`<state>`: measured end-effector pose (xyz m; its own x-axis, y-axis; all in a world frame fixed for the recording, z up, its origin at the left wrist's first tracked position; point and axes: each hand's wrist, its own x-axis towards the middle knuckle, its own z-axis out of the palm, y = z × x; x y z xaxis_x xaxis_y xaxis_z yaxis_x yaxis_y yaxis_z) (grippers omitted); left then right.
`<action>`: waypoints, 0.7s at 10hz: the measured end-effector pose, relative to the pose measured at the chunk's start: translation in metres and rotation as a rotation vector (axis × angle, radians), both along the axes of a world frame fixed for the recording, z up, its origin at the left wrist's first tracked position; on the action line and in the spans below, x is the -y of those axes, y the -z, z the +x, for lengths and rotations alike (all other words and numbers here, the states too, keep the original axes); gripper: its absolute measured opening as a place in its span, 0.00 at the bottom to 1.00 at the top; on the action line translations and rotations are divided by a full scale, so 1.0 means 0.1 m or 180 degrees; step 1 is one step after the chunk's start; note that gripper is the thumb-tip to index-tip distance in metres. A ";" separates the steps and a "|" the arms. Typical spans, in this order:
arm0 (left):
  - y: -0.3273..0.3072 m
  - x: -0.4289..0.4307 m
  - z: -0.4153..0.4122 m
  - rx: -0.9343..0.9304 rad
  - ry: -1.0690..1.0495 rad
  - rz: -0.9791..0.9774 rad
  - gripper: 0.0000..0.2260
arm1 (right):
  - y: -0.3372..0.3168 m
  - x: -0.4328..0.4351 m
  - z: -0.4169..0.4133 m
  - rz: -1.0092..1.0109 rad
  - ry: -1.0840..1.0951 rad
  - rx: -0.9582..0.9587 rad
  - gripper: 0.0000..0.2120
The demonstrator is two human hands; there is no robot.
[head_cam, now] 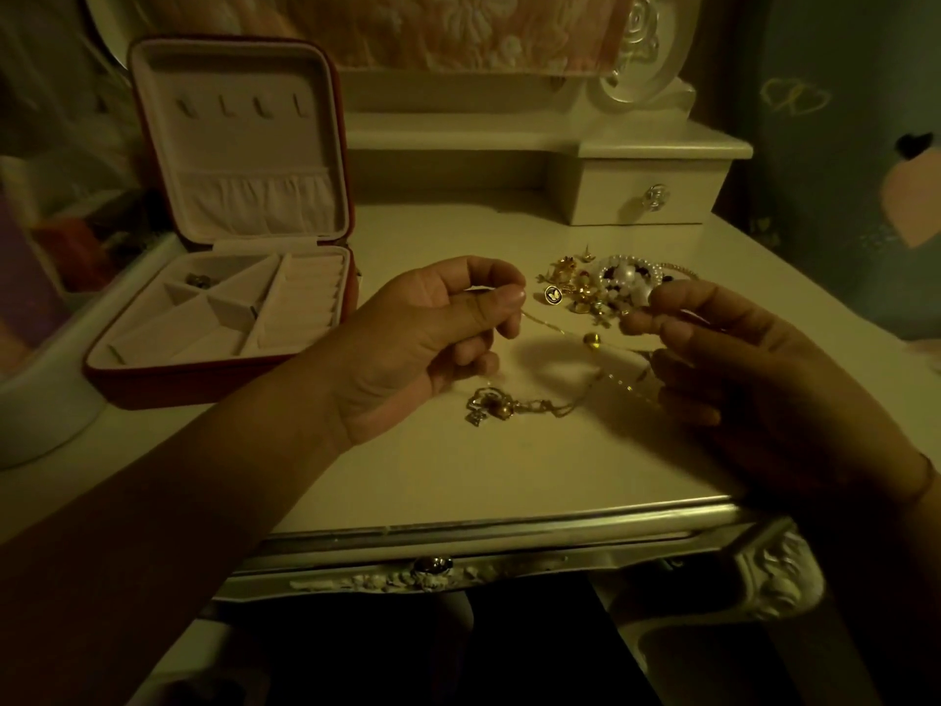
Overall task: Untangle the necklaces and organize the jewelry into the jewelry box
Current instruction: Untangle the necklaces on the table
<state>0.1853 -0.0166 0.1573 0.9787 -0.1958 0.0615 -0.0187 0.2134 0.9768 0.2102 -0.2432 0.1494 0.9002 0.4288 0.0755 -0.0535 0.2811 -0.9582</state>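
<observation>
Left grip (pixel 422 338) and right grip (pixel 738 379) both pinch the gold chain necklace (pixel 590 340) above the desk (pixel 458 476); jewelry box (pixel 153 384) lid up

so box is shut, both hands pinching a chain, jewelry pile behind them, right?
No: the box is open, lid upright, per the head view. The left hand and right hand do pinch a chain, pile behind them.
</observation>
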 end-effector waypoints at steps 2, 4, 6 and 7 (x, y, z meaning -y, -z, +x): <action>0.01 -0.04 0.03 0.0020 0.0170 -0.0254 0.09 | -0.08 0.05 -0.06 -0.2171 0.0446 0.1338 0.14; 0.02 -0.16 0.08 0.0125 0.0330 -0.0427 0.11 | -0.10 0.09 -0.09 -0.2517 0.0513 0.1574 0.10; 0.05 -0.29 0.17 0.0313 0.0633 0.0071 0.14 | -0.06 0.24 -0.02 -0.1521 0.0650 0.1127 0.10; 0.05 -0.29 0.15 0.0291 0.0670 0.0082 0.12 | -0.06 0.33 0.06 -0.1210 0.0864 0.0660 0.11</action>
